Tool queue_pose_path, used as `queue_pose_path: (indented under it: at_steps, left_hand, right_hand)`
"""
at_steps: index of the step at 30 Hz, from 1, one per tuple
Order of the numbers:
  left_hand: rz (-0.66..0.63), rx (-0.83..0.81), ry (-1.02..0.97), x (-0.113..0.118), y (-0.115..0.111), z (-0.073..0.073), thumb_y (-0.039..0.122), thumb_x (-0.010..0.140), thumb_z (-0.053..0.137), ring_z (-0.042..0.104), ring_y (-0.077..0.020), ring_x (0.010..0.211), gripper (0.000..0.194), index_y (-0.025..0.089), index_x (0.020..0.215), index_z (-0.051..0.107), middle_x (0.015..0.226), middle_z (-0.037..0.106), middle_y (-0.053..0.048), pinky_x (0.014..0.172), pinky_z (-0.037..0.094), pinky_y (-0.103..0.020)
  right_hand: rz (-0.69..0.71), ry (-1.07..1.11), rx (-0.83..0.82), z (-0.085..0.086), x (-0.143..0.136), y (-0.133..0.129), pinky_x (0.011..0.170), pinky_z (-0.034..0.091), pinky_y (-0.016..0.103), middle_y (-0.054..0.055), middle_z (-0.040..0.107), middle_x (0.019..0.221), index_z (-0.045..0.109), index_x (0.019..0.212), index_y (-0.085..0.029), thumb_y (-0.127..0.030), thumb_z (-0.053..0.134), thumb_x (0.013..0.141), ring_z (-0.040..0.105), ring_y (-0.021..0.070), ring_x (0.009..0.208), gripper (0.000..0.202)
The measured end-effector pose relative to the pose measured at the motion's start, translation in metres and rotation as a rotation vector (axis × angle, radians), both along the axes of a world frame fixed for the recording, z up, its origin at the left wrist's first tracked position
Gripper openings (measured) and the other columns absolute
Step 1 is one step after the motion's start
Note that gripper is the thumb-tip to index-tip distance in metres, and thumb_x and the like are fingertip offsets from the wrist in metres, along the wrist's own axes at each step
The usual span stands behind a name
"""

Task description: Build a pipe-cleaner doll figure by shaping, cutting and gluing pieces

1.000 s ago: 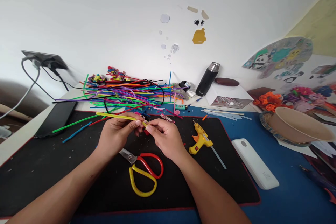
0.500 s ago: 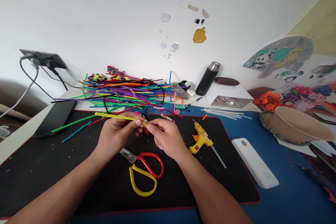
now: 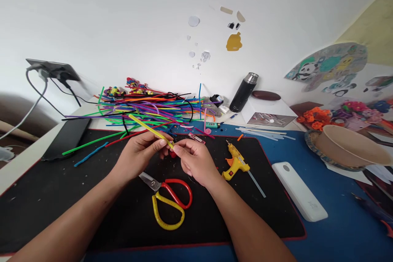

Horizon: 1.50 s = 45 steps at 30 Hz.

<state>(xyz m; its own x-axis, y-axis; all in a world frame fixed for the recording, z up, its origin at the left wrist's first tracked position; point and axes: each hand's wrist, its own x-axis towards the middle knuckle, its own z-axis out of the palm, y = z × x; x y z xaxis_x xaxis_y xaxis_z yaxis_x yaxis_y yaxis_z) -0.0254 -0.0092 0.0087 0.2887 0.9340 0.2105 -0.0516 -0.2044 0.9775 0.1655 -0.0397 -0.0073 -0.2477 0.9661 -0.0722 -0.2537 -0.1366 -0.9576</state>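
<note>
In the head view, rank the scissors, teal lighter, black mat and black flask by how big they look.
Largest to smallest:
Black mat
Scissors
Black flask
Teal lighter
The scissors lie nearer the camera, so their true size against the flask's is unsure.

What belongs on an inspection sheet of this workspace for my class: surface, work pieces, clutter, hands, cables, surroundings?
Surface: red-edged black mat on a blue tabletop; small scraps scattered on the mat.
Work pieces: yellow stem, held up at a slant above the mat.
Clutter: heap of coloured stems behind the mat; scissors and yellow glue gun lying on it.
Hands: left hand and right hand both pinch the yellow stem.
Cables: cords plugged in at the wall plate; glue gun cord, nothing seen.
Surroundings: white wall bearing stickers; black flask; tan bowl.
</note>
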Motion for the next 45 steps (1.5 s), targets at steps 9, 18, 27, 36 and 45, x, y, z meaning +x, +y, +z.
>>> queue_pose_path:
  at_steps: [9,18,27,36,45]
  left_hand:
    - [-0.151,0.041,0.03,-0.0044,0.0068,0.0038,0.045,0.091,0.084,0.067,-0.0163,0.064,0.029,0.017,0.084,0.082,0.077,0.076,-0.007,0.057,0.058,-0.025]
    - [-0.179,-0.031,-0.003,-0.0058,0.0083,-0.0006,0.044,0.09,0.086,0.071,-0.0181,0.065,0.028,0.016,0.089,0.084,0.077,0.078,-0.009,0.058,0.059,-0.026]
    - [-0.061,-0.081,-0.087,-0.0041,0.008,0.0052,0.048,0.082,0.092,0.07,-0.0187,0.064,0.034,0.015,0.084,0.083,0.072,0.077,-0.008,0.057,0.058,-0.026]
    - [-0.069,-0.048,-0.027,-0.0003,0.0071,0.0032,0.051,0.085,0.088,0.068,-0.0187,0.064,0.038,0.015,0.077,0.081,0.072,0.076,-0.009,0.058,0.057,-0.027]
    - [-0.091,-0.049,-0.003,0.0021,0.0054,0.0018,0.056,0.084,0.088,0.069,-0.0187,0.065,0.041,0.016,0.08,0.082,0.073,0.076,-0.009,0.059,0.056,-0.027]
  right_hand:
    - [-0.002,-0.029,-0.024,0.0004,0.001,0.0003,0.035,0.02,0.023,-0.014,0.043,0.049,0.066,0.09,-0.02,-0.058,0.08,0.084,0.03,0.0051,0.032,0.04]
    - [0.004,-0.036,-0.035,-0.0005,0.0014,0.0022,0.035,0.02,0.022,-0.012,0.049,0.052,0.067,0.089,-0.02,-0.059,0.081,0.082,0.032,0.0049,0.033,0.042]
    - [-0.014,0.015,-0.001,-0.0003,0.0032,0.0002,0.037,0.024,0.023,-0.013,0.045,0.047,0.069,0.103,-0.018,-0.065,0.079,0.087,0.032,0.0069,0.035,0.051]
    - [-0.043,0.015,0.021,0.0001,0.0027,0.0012,0.037,0.027,0.022,-0.013,0.044,0.047,0.068,0.098,-0.019,-0.064,0.077,0.087,0.032,0.0072,0.036,0.048]
    - [-0.065,-0.045,0.043,-0.0054,-0.0005,0.0024,0.035,0.027,0.022,-0.012,0.048,0.053,0.068,0.093,-0.02,-0.057,0.079,0.085,0.035,0.0063,0.034,0.039]
